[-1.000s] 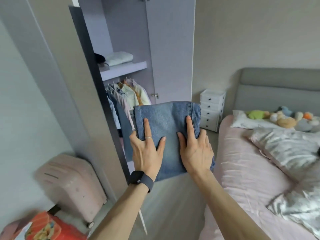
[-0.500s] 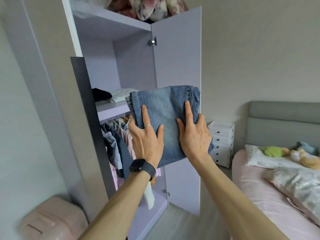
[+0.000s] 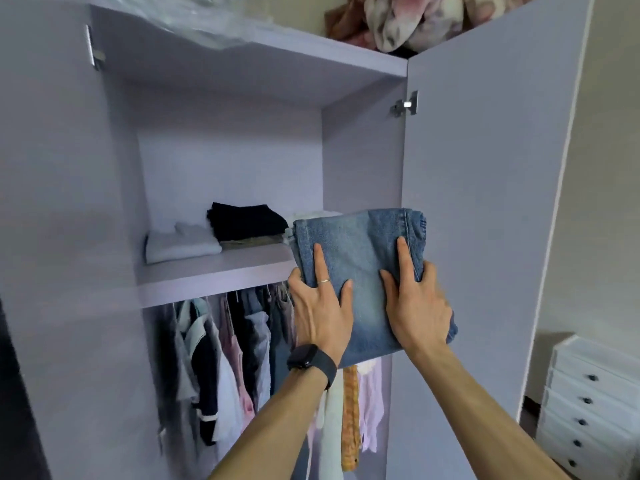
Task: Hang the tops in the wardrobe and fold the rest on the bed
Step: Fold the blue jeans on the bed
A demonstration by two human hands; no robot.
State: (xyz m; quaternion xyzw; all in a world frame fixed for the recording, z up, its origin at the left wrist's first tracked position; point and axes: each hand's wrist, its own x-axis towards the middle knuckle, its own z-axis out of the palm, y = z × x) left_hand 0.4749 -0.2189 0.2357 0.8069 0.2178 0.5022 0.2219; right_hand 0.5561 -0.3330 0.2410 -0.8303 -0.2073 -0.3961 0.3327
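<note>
jeans (image 3: 360,251) in left hand (image 3: 320,317), right hand (image 3: 419,310) — at shelf (image 3: 214,275) front edge

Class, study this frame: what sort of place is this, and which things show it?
Probably a home bedroom: an open wardrobe with hanging tops below a shelf of folded clothes, and a white chest of drawers beside it.

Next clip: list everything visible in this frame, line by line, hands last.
folded jeans: one, blue, held in front of the wardrobe shelf
folded garments: at least four, black, pale, olive, white, on the shelf
hanging clothes: many, mixed colours, below the shelf
wardrobe door: one, lilac, open, right
blanket: one, pink-white, on top of the wardrobe
drawer chest: one, white, lower right
watch: one, black, left wrist
left hand, right hand: two, gripping the jeans' sides
</note>
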